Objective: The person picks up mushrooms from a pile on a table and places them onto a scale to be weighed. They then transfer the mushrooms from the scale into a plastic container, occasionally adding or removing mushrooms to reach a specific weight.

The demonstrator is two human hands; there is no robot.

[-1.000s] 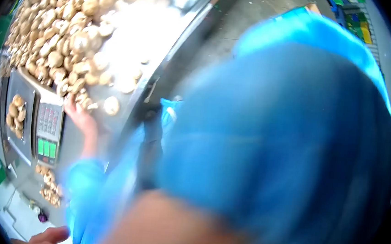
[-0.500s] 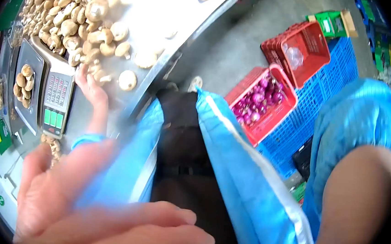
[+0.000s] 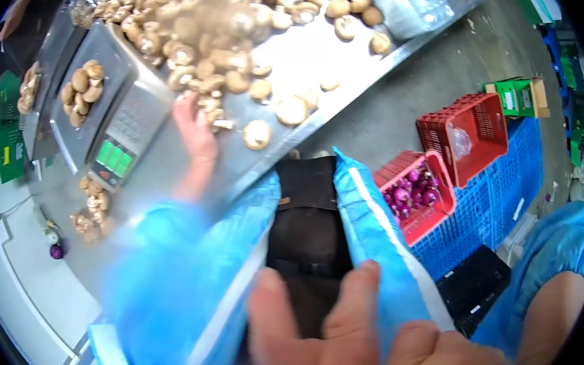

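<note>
My left hand [image 3: 196, 134] reaches over the metal table [image 3: 231, 171]. Its fingers are stretched out against the near edge of the mushroom pile [image 3: 212, 59], beside the scale [image 3: 132, 125]; whether a mushroom is in its grasp is unclear. Several mushrooms [image 3: 80, 90] lie on the scale's plate. Close to the camera at the bottom, my right hand [image 3: 368, 343] is open, its fingers apart and nothing in them. One loose mushroom [image 3: 257, 134] rests on the table to the right of my left hand.
A clear plastic bag [image 3: 405, 9] lies at the table's far edge. On the right, red crates [image 3: 470, 138] stand by blue crates [image 3: 505, 179], one holding purple onions [image 3: 411, 192]. A black crate [image 3: 479, 286] is nearer. Another mushroom cluster [image 3: 94, 208] lies below the scale.
My right hand has moved from the lower left to the lower middle. The view has shifted, bringing the plastic bag into sight. My left hand remains by the mushrooms near the scale.
</note>
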